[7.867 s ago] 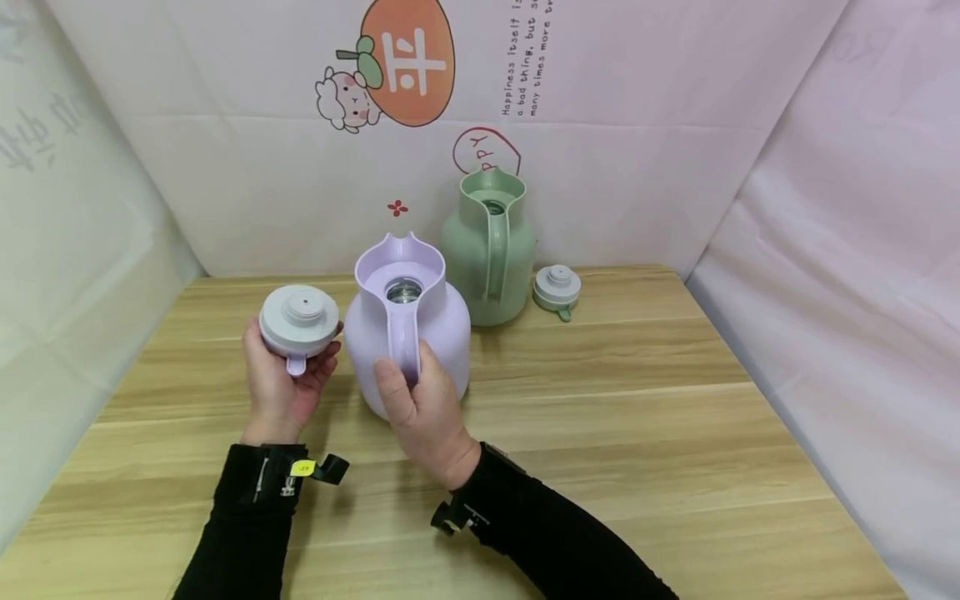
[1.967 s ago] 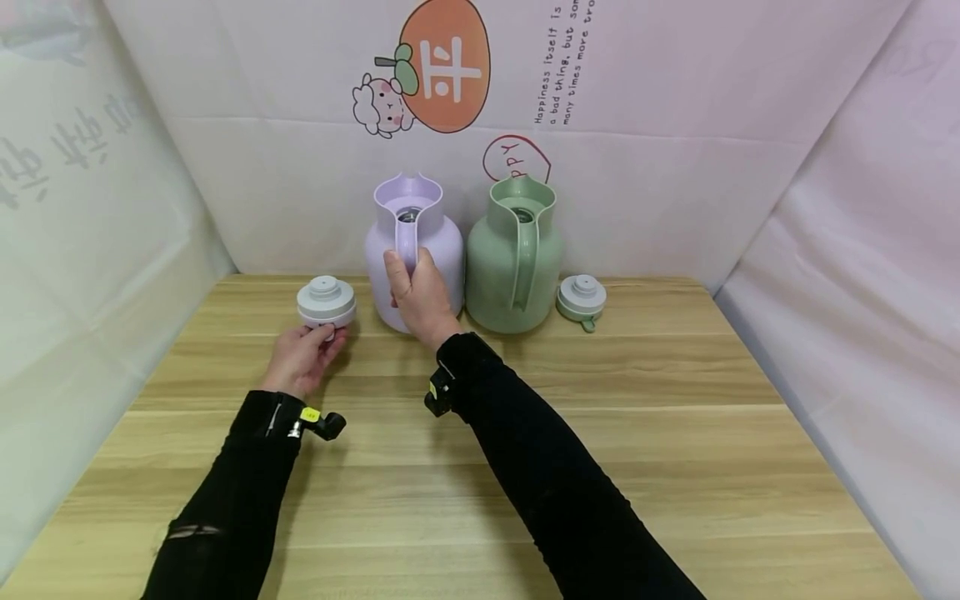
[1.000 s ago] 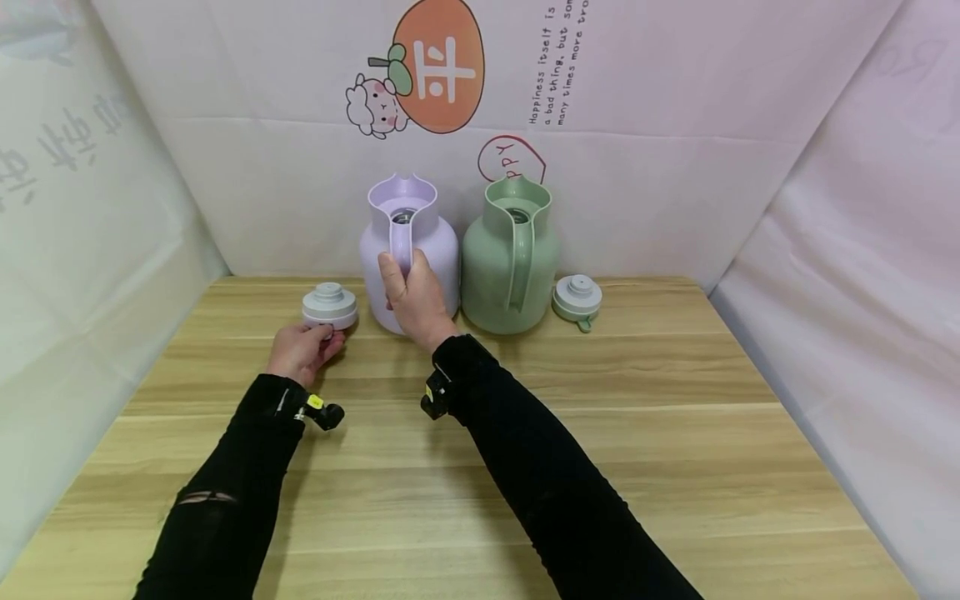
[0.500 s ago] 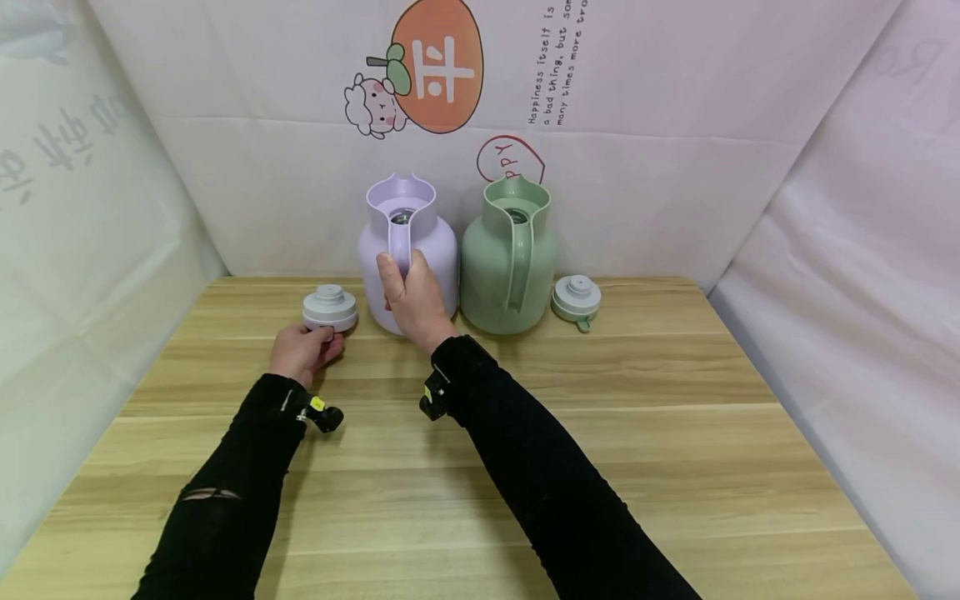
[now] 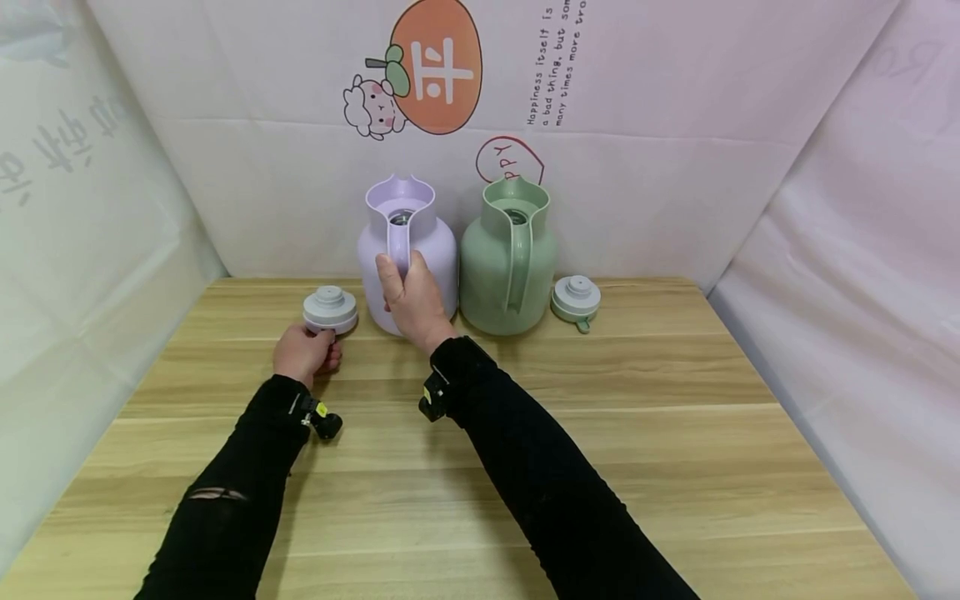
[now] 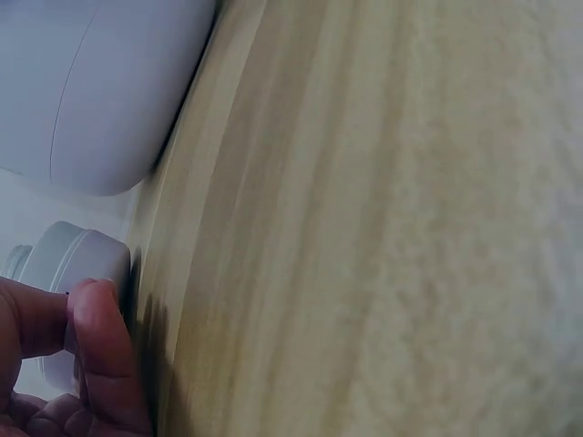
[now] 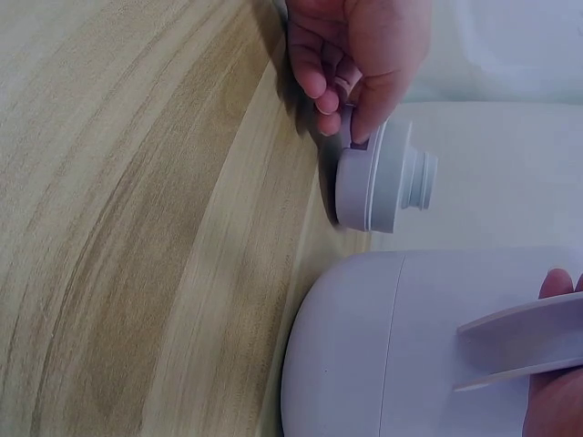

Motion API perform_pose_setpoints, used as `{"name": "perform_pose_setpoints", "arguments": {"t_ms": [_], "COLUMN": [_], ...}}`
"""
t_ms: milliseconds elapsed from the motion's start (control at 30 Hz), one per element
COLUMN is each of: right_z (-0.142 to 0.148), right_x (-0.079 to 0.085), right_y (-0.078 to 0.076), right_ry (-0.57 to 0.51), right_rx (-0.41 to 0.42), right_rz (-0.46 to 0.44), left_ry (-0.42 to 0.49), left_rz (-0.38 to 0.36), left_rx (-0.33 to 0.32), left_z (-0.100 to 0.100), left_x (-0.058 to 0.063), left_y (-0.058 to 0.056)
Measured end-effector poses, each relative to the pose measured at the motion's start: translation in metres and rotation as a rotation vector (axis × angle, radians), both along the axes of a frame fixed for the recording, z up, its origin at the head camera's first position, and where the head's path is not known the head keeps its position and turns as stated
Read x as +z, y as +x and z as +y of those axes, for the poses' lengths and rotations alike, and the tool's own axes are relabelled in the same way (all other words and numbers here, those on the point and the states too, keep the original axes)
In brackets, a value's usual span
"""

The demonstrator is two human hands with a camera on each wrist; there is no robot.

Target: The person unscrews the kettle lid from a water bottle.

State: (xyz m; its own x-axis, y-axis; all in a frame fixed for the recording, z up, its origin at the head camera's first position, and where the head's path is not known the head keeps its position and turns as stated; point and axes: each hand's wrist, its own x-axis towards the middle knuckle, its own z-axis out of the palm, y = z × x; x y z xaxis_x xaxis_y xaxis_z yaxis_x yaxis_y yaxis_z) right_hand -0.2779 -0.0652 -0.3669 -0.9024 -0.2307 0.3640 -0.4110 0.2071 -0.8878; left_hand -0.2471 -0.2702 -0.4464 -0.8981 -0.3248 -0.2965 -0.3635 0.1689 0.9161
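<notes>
In the head view my right hand (image 5: 417, 302) grips the handle of a lilac vacuum jug (image 5: 441, 258), which stands upright on the table with its top uncovered. Left of it lies a round grey-and-lilac jug lid (image 5: 330, 307), threaded side up. My left hand (image 5: 302, 354) pinches the small tab at the lid's near edge between thumb and finger. The right wrist view shows this pinch closely, with the lid (image 7: 364, 182) lying flat beside the jug (image 7: 351, 355). In the left wrist view, fingers (image 6: 105, 332) partly cover the lid (image 6: 98, 259).
A green vacuum jug (image 5: 487, 275), also uncovered, stands close to the right of the lilac one. Its grey-and-green lid (image 5: 576, 298) lies upside down beside it. A printed white cloth (image 5: 637, 192) hangs behind the wooden table (image 5: 600, 467).
Earlier the lilac jug was nearer me and my left hand held the lid up; both now stand at the back. In the last second my left fingers have curled in; the rest barely moved.
</notes>
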Motion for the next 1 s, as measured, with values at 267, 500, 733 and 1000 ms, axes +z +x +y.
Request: {"name": "perform_pose_setpoints", "arguments": {"t_ms": [267, 500, 733, 1000], "right_z": [-0.0002, 0.0001, 0.0009, 0.0013], "right_x": [0.0, 0.0, -0.0001, -0.0002], "right_y": [0.0002, -0.0003, -0.0007, -0.0009], "right_ry": [0.0, -0.011, -0.005, -0.005], "right_rx": [-0.002, 0.004, 0.006, 0.008], "right_rz": [-0.009, -0.009, -0.003, -0.01], "left_ry": [0.007, -0.053, -0.165, -0.267], "left_rz": [-0.005, -0.01, -0.04, -0.049], "left_rx": [0.006, -0.007, -0.011, -0.033], "left_z": [0.0024, 0.0027, 0.0011, 0.0008], "left_x": [0.001, -0.0006, -0.0064, -0.007], "left_y": [0.0016, 0.0002, -0.0045, -0.0051]}}
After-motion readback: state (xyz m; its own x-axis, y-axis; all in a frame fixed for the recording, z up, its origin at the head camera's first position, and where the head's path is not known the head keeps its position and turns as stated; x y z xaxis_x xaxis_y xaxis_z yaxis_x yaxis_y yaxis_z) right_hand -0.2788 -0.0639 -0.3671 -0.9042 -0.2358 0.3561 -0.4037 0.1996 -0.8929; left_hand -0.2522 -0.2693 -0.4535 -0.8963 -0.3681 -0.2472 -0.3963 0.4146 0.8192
